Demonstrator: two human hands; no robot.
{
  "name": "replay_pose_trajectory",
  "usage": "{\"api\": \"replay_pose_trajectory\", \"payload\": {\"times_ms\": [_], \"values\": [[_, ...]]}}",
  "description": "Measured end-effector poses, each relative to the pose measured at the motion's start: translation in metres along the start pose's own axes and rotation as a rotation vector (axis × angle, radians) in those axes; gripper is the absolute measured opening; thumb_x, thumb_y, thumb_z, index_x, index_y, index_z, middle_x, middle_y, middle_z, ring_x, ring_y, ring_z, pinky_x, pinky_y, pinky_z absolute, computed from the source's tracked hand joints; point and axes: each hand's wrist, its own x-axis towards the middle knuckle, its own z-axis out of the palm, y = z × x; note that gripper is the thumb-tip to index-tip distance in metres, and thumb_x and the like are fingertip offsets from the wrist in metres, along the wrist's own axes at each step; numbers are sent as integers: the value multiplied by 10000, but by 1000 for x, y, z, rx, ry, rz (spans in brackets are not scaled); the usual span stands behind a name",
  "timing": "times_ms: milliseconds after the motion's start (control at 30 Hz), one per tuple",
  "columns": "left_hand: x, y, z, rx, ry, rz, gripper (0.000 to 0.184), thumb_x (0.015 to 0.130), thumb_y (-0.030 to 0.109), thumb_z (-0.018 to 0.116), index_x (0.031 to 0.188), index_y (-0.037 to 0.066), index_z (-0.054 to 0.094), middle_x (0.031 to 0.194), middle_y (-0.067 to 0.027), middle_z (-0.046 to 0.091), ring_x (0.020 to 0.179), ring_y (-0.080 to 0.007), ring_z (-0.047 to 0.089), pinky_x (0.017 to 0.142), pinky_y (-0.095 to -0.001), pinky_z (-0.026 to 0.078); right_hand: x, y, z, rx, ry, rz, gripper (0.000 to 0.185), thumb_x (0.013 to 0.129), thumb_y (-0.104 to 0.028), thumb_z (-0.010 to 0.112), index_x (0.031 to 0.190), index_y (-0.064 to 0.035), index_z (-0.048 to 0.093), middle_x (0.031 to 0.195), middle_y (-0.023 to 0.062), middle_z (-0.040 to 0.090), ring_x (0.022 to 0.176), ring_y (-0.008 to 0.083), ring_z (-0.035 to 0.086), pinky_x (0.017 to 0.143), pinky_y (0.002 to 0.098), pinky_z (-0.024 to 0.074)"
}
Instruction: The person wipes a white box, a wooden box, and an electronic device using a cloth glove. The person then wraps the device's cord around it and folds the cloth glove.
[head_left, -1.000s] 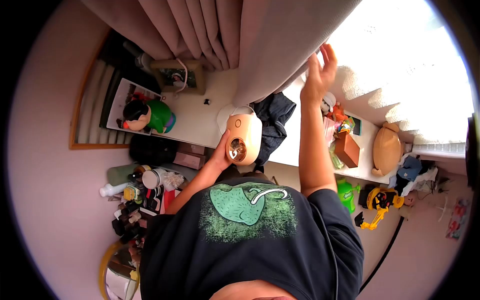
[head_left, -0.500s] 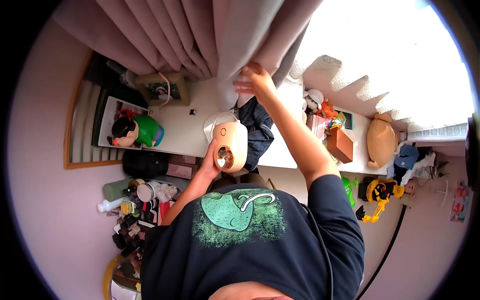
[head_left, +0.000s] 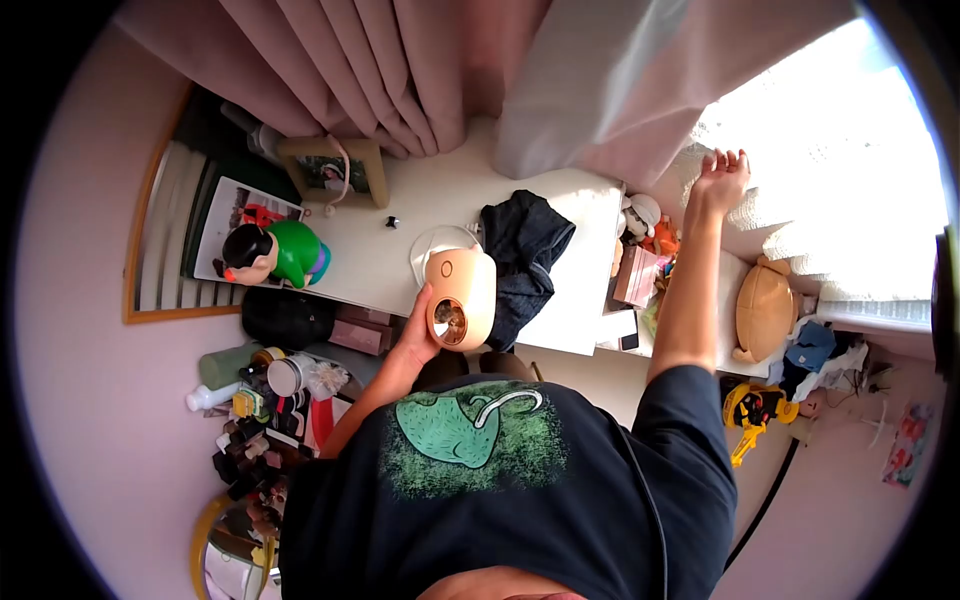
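L hand (head_left: pixel 416 338), ctr of frame, grips peach gadget (head_left: pixel 474 290) by its left side; fingers clamped on it, far ones hidden. Side grip prob. chosen to leave 2 features uncovered: button ring (head_left: pixel 447 269) and round window (head_left: pixel 448 321). R hand (head_left: pixel 722 182), upper right, reaches toward bright window pane (head_left: pixel 820 120), just beside curtain (head_left: pixel 600 90) but seemingly not touching it; fingers loosely curled, tips slightly apart, nothing seen in them. Arm outstretched prob. because pane and curtain lie well apart from body. Dark cloth (head_left: pixel 518 262) lies crumpled on white desk (head_left: pixel 575 325), right of gadget; photo frame (head_left: pixel 378 172) and doll (head_left: pixel 292 250), upper left, prob. set aside vs. working area. Gadget orientation: long axis runs approx. top-to-bottom in frame; button-ring end points to upper edge, round-window end to shirt (head_left: pixel 460 480) at bottom ctr. Front faces camera; exact tilt can't be told.
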Motion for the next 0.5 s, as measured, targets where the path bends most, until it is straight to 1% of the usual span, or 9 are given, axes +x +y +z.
{"api": "replay_pose_trajectory", "payload": {"times_ms": [33,67,167,200,267,333,367,433,500], "values": [[2,0,2,6,5,-10,606,917,498,522,1329,59,449,1231,-90,577,1098,-205,574,942,-367,480,-21,3,-16,57,-433,69,191,951,-223,488,1010,-45,525,916,82,592,773,172,594,680,311,484],[4,1,3,16,15,-19,604,916,495,526,1326,57,452,1228,-92,579,1096,-205,575,941,-368,481,-57,9,-15,-108,-598,162,236,942,-250,516,1016,-29,550,901,100,603,756,171,611,680,309,509],[13,2,5,0,8,-63,602,917,480,535,1333,54,441,1237,-95,573,1101,-206,572,951,-367,476,-120,28,-1,-425,-1354,709,545,927,-340,558,1348,-17,432,1188,141,584,1028,238,611,887,372,495],[15,2,11,22,-8,-43,611,916,482,537,1335,49,436,1236,-96,574,1112,-209,568,963,-369,468,-116,34,-1,-417,-1347,709,545,927,-340,558,1348,-17,432,1188,141,584,1028,238,611,887,372,495],[19,2,14,55,-11,-63,616,914,471,545,1352,59,413,1255,-95,559,1131,-212,556,974,-371,460,-89,71,9,-779,-1551,510,688,917,-361,571,1464,-70,272,1395,145,444,1274,292,445,986,407,438],[21,-1,9,85,-2,-86,624,913,460,554,1370,69,390,1275,-93,544,1151,-215,544,984,-373,452,24,144,-12,-1461,-1248,-281,733,899,-365,596,1491,-143,224,1504,101,300,1378,304,275,1067,403,350],[28,-4,2,170,28,-59,621,919,452,543,1386,80,376,1301,-95,527,1170,-217,532,996,-377,443,55,142,-7,-1311,-883,-172,740,894,-352,591,1493,-134,215,1514,114,271,1382,289,259,1102,368,290],[35,-2,4,255,64,-26,618,924,444,532,1402,91,362,1328,-96,510,1189,-218,520,1007,-381,435,65,101,21,-565,-416,321,785,873,-351,608,1489,-79,204,1485,131,310,1357,270,298,1088,340,294],[33,-2,13,410,61,81,644,917,408,564,1428,105,317,1362,-91,469,1219,-211,491,1017,-372,424,66,107,10,-730,-440,143,753,860,-325,623,1459,-47,262,1440,161,368,1310,285,365,1064,350,324]]}}
